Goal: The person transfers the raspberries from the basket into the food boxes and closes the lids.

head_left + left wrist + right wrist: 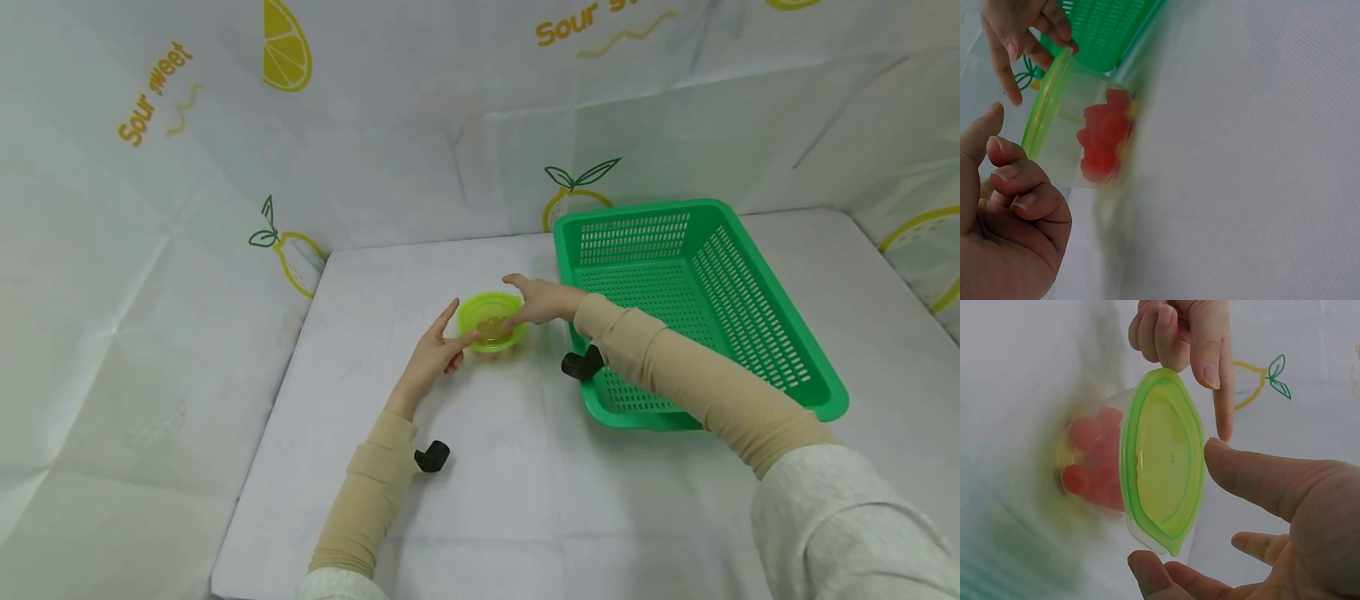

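A small round clear tub (1063, 165) stands upright on the table, with several red, roundish pieces (1108, 136) inside. Its yellow-green lid (1169, 459) lies over the top and has a tab at the edge. My left hand (430, 360) is at the tub's left side, thumb over the lid, index finger stretched out, other fingers bent beside the rim. From the right, my right hand (546, 302) reaches over the lid with its thumb, and its fingers spread near the tab side. Whether each thumb presses the lid is hard to tell.
A large green plastic basket (787, 304) with slotted walls stands to the right, under my right forearm. White cloth with lemon prints hangs behind the table (510, 492) and along its sides. A black wrist camera (582, 364) sits close to the basket's left rim.
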A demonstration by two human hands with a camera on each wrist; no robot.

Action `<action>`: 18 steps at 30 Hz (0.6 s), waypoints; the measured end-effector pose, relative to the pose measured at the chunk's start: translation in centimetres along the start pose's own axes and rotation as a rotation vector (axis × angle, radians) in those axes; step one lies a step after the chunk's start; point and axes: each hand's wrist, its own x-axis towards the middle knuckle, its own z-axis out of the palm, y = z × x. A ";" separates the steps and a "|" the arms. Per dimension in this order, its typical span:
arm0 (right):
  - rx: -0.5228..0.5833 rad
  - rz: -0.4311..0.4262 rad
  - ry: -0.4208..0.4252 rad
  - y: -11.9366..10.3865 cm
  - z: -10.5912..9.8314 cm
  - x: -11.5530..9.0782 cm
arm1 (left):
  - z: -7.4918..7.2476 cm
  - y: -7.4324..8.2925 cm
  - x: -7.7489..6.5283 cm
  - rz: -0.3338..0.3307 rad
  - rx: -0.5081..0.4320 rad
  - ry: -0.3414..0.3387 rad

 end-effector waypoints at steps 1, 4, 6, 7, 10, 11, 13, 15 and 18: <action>-0.007 -0.001 0.001 -0.1 -0.1 -0.1 | -0.1 0.2 -0.1 0.003 0.006 0.000; -0.016 0.000 0.003 -0.3 -0.4 -0.6 | -0.4 0.9 -0.3 0.018 0.028 -0.004; -0.004 -0.006 -0.002 -0.5 -0.7 -1.0 | -0.5 1.4 -0.4 0.032 0.044 -0.005; 0.005 -0.011 -0.005 -0.6 -0.8 -1.3 | -0.6 1.6 -0.4 0.040 0.050 -0.004; 0.024 -0.014 -0.010 -0.9 -1.4 -2.1 | -0.7 2.2 -0.4 0.066 0.059 0.005; 0.025 -0.014 -0.011 -0.9 -1.6 -2.4 | -0.7 2.3 -0.3 0.074 0.066 0.013; 0.024 -0.011 -0.004 -1.0 -2.0 -3.0 | -0.7 2.4 -0.2 0.098 0.096 0.031; 0.031 -0.014 0.004 -0.8 -2.5 -3.4 | -0.8 2.6 0.0 0.133 0.151 0.063; 0.050 -0.038 0.022 -0.3 -3.0 -3.9 | -0.8 3.0 0.0 0.204 0.262 0.118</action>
